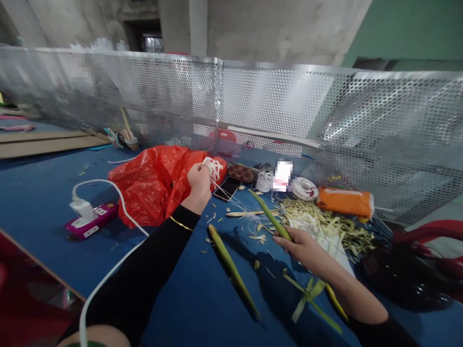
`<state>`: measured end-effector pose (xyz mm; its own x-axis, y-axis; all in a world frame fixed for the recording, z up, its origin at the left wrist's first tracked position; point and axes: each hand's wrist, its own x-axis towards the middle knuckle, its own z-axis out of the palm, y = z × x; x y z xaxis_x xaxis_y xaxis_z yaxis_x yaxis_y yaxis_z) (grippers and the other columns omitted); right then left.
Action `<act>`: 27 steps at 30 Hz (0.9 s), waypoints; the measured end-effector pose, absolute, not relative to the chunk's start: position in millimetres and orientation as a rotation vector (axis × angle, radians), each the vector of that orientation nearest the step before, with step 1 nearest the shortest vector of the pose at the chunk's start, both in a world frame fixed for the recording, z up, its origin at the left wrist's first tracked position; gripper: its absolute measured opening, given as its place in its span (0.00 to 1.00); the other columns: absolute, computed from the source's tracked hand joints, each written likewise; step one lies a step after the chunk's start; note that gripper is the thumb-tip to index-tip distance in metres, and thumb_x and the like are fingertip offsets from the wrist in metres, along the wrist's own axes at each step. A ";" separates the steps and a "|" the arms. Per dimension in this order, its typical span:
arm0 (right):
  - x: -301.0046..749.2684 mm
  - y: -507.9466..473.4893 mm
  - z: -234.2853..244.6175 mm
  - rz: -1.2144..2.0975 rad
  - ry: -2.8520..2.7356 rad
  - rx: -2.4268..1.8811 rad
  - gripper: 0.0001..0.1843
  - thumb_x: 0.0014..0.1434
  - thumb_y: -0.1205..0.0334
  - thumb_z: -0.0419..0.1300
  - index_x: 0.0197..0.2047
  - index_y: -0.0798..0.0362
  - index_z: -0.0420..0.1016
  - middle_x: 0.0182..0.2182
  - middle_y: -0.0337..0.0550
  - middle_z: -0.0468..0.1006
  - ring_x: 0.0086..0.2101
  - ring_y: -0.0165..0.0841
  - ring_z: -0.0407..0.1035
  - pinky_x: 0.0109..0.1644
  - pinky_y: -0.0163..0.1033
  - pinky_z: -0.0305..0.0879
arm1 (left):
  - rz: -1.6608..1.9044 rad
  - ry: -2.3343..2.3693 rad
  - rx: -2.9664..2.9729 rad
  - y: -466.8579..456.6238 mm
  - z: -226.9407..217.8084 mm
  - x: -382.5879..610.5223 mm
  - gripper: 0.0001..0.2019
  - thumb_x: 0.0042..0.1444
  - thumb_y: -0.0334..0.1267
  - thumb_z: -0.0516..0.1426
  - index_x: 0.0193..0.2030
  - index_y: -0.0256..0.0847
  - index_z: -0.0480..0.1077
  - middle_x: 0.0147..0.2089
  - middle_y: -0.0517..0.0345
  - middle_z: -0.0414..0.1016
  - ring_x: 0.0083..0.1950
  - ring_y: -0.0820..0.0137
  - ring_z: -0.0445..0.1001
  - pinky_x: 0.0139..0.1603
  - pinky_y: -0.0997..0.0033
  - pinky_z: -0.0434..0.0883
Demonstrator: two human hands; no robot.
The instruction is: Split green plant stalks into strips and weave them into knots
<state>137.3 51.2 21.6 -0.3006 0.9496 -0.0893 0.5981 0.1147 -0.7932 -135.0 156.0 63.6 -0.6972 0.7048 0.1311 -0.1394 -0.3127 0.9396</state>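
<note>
My left hand [198, 185] is closed on a tangled bunch of white string [214, 168], held up in front of the red plastic bag [155, 178]. Thin strands trail from it down towards the table. Between the fingers and thumb of my right hand [307, 248] is a pointed green stalk [267, 212], its tip angled up and away to the left. A second green stalk [231, 267] lies on the blue table between my arms. Below my right hand rests a piece of crossed green leaf strips [308, 294], partly beside a yellow-edged object under my wrist.
A purple power strip [92, 221] with a white cable [125, 205] sits at left. Beyond my hands are a phone [227, 189], a tape roll [305, 188], an orange pack [345, 202] and shredded plant strips [349, 233]. A perforated metal screen [267, 91] borders the back.
</note>
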 end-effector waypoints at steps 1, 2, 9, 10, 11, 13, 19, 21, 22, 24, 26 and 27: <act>141.3 51.8 22.7 0.994 -1.967 -1.493 0.13 0.56 0.51 0.57 0.28 0.51 0.66 0.18 0.31 0.61 0.19 0.29 0.57 0.23 0.34 0.53 | 2.043 1.390 0.731 156.2 63.8 -135.6 0.07 0.53 0.34 0.53 0.25 0.38 0.64 0.18 0.68 0.61 0.17 0.79 0.60 0.19 0.79 0.58; 145.9 53.2 23.7 0.949 -1.970 -1.493 0.15 0.57 0.49 0.57 0.27 0.50 0.65 0.18 0.32 0.61 0.20 0.29 0.57 0.23 0.35 0.53 | 2.033 1.392 0.734 156.2 64.2 -136.3 0.06 0.52 0.34 0.53 0.24 0.39 0.63 0.17 0.68 0.61 0.16 0.79 0.60 0.19 0.79 0.58; 191.9 79.3 20.0 0.628 -1.793 -1.666 0.15 0.56 0.49 0.54 0.26 0.50 0.64 0.18 0.34 0.66 0.20 0.31 0.61 0.24 0.36 0.54 | 1.940 1.525 0.932 154.5 65.8 -139.9 0.07 0.49 0.37 0.54 0.24 0.39 0.63 0.17 0.67 0.60 0.16 0.78 0.59 0.19 0.78 0.59; 196.8 81.9 19.5 0.626 -1.759 -1.676 0.14 0.56 0.49 0.54 0.26 0.50 0.65 0.17 0.34 0.66 0.20 0.31 0.62 0.25 0.36 0.55 | 1.917 1.562 0.995 154.1 65.3 -139.7 0.07 0.50 0.38 0.54 0.25 0.39 0.63 0.18 0.66 0.63 0.17 0.77 0.61 0.20 0.77 0.60; 200.5 83.7 19.6 0.640 -1.728 -1.679 0.14 0.55 0.49 0.54 0.26 0.50 0.66 0.17 0.34 0.66 0.20 0.31 0.62 0.25 0.36 0.55 | 1.886 1.600 1.070 153.5 64.6 -139.4 0.08 0.51 0.39 0.54 0.25 0.39 0.64 0.19 0.64 0.65 0.19 0.76 0.63 0.22 0.77 0.62; 204.2 84.5 21.7 0.679 -1.675 -1.661 0.15 0.55 0.48 0.55 0.27 0.50 0.68 0.17 0.35 0.67 0.19 0.31 0.62 0.24 0.36 0.56 | 1.781 1.671 1.266 151.7 62.8 -138.1 0.09 0.52 0.41 0.55 0.26 0.39 0.67 0.23 0.60 0.71 0.23 0.73 0.69 0.26 0.75 0.65; 203.3 77.0 33.6 0.877 -1.516 -1.499 0.18 0.53 0.44 0.59 0.30 0.52 0.70 0.19 0.36 0.67 0.20 0.29 0.60 0.23 0.35 0.55 | 1.266 1.921 1.825 144.7 55.5 -138.0 0.09 0.48 0.42 0.60 0.22 0.41 0.71 0.29 0.53 0.77 0.41 0.59 0.76 0.43 0.66 0.67; 203.2 74.5 37.8 0.941 -1.471 -1.428 0.18 0.52 0.44 0.61 0.31 0.52 0.71 0.22 0.37 0.68 0.20 0.29 0.59 0.23 0.35 0.54 | 1.129 2.001 1.906 142.6 54.5 -139.5 0.07 0.49 0.39 0.59 0.23 0.41 0.72 0.32 0.50 0.78 0.47 0.55 0.75 0.48 0.62 0.66; 203.1 73.3 40.1 0.955 -1.453 -1.409 0.19 0.51 0.44 0.62 0.31 0.52 0.71 0.22 0.37 0.68 0.20 0.28 0.59 0.23 0.35 0.54 | 1.068 2.024 1.937 141.5 54.7 -139.7 0.05 0.48 0.36 0.58 0.24 0.40 0.73 0.34 0.48 0.79 0.49 0.53 0.74 0.50 0.60 0.66; 202.2 70.6 45.3 0.963 -1.431 -1.398 0.19 0.49 0.44 0.63 0.29 0.52 0.71 0.22 0.38 0.68 0.20 0.28 0.58 0.23 0.36 0.53 | 0.974 2.017 2.001 138.7 55.4 -136.3 0.05 0.47 0.31 0.58 0.28 0.39 0.76 0.39 0.46 0.80 0.53 0.51 0.73 0.54 0.58 0.65; 199.7 67.2 51.3 0.985 -1.426 -1.384 0.19 0.49 0.43 0.63 0.28 0.52 0.70 0.22 0.38 0.67 0.20 0.28 0.57 0.23 0.36 0.53 | 0.920 1.935 2.079 134.3 54.7 -124.8 0.11 0.47 0.29 0.58 0.37 0.40 0.78 0.45 0.46 0.80 0.55 0.53 0.73 0.57 0.58 0.65; 197.9 65.1 54.3 1.008 -1.423 -1.367 0.19 0.49 0.44 0.64 0.28 0.52 0.71 0.22 0.38 0.67 0.20 0.28 0.57 0.23 0.36 0.53 | 0.913 1.859 2.110 131.3 53.1 -115.5 0.14 0.48 0.29 0.59 0.42 0.41 0.78 0.49 0.48 0.79 0.55 0.55 0.73 0.58 0.60 0.65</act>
